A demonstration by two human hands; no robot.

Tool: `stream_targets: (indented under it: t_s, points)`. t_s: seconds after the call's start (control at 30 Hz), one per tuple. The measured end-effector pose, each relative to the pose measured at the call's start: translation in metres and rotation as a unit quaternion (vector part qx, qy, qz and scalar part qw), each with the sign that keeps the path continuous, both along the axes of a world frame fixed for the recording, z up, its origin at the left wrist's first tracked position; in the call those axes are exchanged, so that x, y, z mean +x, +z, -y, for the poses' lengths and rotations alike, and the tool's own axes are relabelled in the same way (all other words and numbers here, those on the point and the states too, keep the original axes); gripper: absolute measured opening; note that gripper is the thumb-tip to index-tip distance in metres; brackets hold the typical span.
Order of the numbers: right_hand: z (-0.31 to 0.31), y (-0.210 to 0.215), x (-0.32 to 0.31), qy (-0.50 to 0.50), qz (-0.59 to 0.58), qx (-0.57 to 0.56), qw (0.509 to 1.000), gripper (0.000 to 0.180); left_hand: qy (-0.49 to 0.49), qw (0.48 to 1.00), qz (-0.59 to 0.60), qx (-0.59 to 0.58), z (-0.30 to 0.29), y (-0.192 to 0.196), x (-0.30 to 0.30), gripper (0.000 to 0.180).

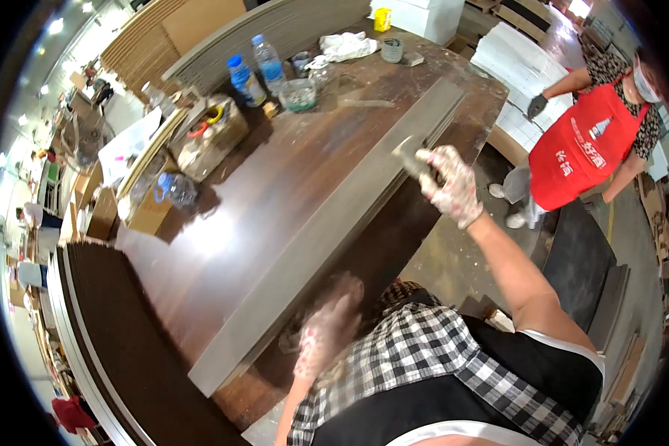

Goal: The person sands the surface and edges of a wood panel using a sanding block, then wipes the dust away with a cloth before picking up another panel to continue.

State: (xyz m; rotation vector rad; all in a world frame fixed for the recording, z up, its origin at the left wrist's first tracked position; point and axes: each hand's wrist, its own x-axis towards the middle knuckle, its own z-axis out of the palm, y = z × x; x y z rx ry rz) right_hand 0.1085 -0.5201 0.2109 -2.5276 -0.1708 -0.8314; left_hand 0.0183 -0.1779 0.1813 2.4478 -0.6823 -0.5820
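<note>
A stack of long, narrow grey boards (327,212) lies diagonally across the brown table (238,193). Over its far right part, my right hand (451,186), in a white glove with red spots, is closed around a short, flat tool with a pale end (407,154). Blur keeps me from telling whether that tool is a brush or a scraper. My left hand (328,327), gloved the same way, is beside the near edge of the boards. Motion smears its fingers, so their grip is hidden.
Bottles (267,63), a glass bowl (299,95) and a white cloth (348,47) stand along the table's far side. A box of tools (208,137) is at left, near stacked dark panels (119,334). A person in a red apron (576,145) stands at right by white sheets (524,63).
</note>
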Motion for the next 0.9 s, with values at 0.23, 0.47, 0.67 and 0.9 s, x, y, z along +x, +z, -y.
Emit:
stream_targets:
  t_s: [0.23,0.47,0.67,0.9]
  points:
    - [0.183,0.021,0.032,-0.227,0.001,0.064,0.972,0.038,0.067,0.978,0.096,-0.175,0.015,0.098,-0.005,0.025]
    - [0.206,-0.039,-0.071,-0.009,0.127,0.810,0.573,0.006,0.091,0.935,0.339,-0.041,0.014,0.083,0.005,0.070]
    - [0.016,-0.120,-0.177,0.234,0.008,0.859,0.455,0.022,0.031,0.962,0.259,0.084,-0.009,0.076,-0.016,0.091]
    - [-0.032,-0.140,-0.249,0.194,-0.090,0.900,0.381,0.027,0.042,0.975,0.176,0.129,0.022,0.117,-0.029,0.088]
